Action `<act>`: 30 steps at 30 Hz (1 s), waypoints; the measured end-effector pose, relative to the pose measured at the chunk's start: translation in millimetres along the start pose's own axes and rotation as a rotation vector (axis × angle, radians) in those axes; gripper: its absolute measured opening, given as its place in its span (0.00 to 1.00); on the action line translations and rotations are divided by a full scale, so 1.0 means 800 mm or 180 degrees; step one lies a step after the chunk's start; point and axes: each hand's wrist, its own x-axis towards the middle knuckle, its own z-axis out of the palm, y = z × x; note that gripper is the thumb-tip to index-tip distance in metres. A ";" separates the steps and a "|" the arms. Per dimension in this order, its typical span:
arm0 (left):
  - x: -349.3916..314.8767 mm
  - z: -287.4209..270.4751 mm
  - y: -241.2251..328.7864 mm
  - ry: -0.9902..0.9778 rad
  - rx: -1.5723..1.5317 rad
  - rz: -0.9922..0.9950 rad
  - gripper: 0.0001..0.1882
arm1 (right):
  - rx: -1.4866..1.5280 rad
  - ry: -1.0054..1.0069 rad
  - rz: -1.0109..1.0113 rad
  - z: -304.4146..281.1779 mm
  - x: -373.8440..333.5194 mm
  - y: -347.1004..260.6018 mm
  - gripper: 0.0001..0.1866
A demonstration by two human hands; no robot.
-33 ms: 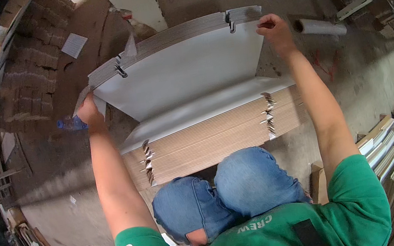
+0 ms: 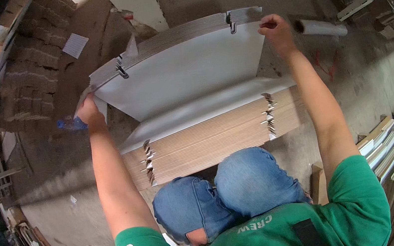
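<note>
A bundle of corrugated cardboard sheets (image 2: 184,30) stands tilted up in front of me, its white face (image 2: 184,69) toward me and dark slots along its upper edge. At its left corner my left hand (image 2: 88,111) is closed on the sheets. By the right end, my right hand (image 2: 277,33) is curled into a pinch, fingertips at the sheet edge. What lies between them is too small to make out. Nearer my knees lies a thick stack of brown-edged cardboard (image 2: 208,131) with two rows of slots and a white top.
A clear plastic bottle (image 2: 72,123) with a blue cap lies beside my left hand. To the right is a roll of clear film (image 2: 323,27). Cardboard piles (image 2: 28,71) stand far left, more sheets (image 2: 392,151) at right. A pale post (image 2: 135,3) rises behind the bundle.
</note>
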 end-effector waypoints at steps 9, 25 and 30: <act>-0.012 -0.033 0.055 -0.0926 0.0717 -0.0433 0.17 | -0.1002 -0.0023 -0.0335 0.024 0.006 -0.014 0.12; -0.052 0.014 0.040 -0.0111 0.0909 0.0144 0.18 | -0.1815 0.0155 -0.0796 -0.010 -0.004 0.002 0.14; -0.046 -0.048 0.028 -0.0205 0.3655 0.0946 0.14 | -0.2838 -0.0428 -0.1353 0.007 -0.036 -0.023 0.13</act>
